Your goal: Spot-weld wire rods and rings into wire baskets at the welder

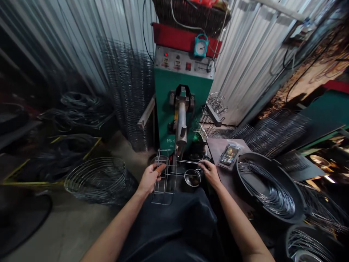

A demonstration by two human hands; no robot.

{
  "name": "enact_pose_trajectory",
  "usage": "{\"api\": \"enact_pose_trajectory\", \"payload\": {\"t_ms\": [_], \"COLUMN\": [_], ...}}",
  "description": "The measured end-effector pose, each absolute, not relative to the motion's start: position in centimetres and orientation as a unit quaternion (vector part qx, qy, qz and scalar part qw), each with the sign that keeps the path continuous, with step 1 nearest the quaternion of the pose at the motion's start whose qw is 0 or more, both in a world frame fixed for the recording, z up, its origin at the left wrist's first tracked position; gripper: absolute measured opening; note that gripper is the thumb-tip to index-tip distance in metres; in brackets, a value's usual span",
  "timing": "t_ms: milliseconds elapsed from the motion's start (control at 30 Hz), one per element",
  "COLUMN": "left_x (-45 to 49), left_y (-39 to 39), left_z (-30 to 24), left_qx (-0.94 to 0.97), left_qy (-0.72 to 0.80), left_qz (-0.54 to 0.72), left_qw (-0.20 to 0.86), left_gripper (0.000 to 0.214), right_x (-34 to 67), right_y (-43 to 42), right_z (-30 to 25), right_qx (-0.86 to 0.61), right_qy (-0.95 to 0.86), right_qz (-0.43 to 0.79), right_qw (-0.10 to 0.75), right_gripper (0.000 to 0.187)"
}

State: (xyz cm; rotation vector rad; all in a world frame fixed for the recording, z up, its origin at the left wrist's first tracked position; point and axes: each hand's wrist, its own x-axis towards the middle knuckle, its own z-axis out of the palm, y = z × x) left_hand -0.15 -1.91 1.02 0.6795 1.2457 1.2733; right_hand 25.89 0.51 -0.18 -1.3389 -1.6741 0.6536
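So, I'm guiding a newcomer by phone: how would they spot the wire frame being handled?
Find the central green machine with the red top, against the corrugated wall. Below its metal arm, the left hand grips a thin, silvery wire frame. Unlike the round wire hoops to its left, it has straight wires crossing like a grid.

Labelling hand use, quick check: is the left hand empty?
No, the fingers of the left hand are closed on a wire rack in front of the green machine.
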Motion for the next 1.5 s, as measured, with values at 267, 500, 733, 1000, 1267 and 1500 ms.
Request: {"api": "enact_pose_trajectory", "payload": {"t_ms": [267, 500, 733, 1000, 1267, 1500], "left_x": [0.2, 0.5, 0.7, 0.8, 0.8, 1.6], "left_y": [-0.7, -0.1, 0.7, 1.8, 1.6, 1.2], "left_z": [0.5, 0.1, 0.3, 0.2, 0.2, -0.1], "left_qx": [0.277, 0.271, 0.277, 0.274, 0.272, 0.274], "left_qy": [0.529, 0.531, 0.521, 0.513, 0.508, 0.531], "left_qz": [0.537, 0.541, 0.542, 0.537, 0.542, 0.567], "left_qw": [0.596, 0.593, 0.598, 0.611, 0.612, 0.566], "left_gripper": [0.044, 0.046, 0.047, 0.046, 0.045, 0.042], "right_x": [26.4, 26.6, 26.8, 26.8, 29.6, 32.4], "right_y": [2.1, 2.8, 3.3, 4.1, 2.6, -1.9], "right_z": [-1.0, -1.3, -0.7, -0.5, -1.4, -2.9], "right_qx": [-0.528, -0.529, -0.536, -0.536, -0.542, -0.612], "right_qy": [-0.673, -0.664, -0.660, -0.664, -0.685, -0.656], "right_qz": [0.287, 0.297, 0.306, 0.316, 0.193, 0.115], "right_qw": [0.431, 0.437, 0.429, 0.415, 0.447, 0.427], "right_gripper": [0.021, 0.020, 0.025, 0.026, 0.029, 0.030]}}
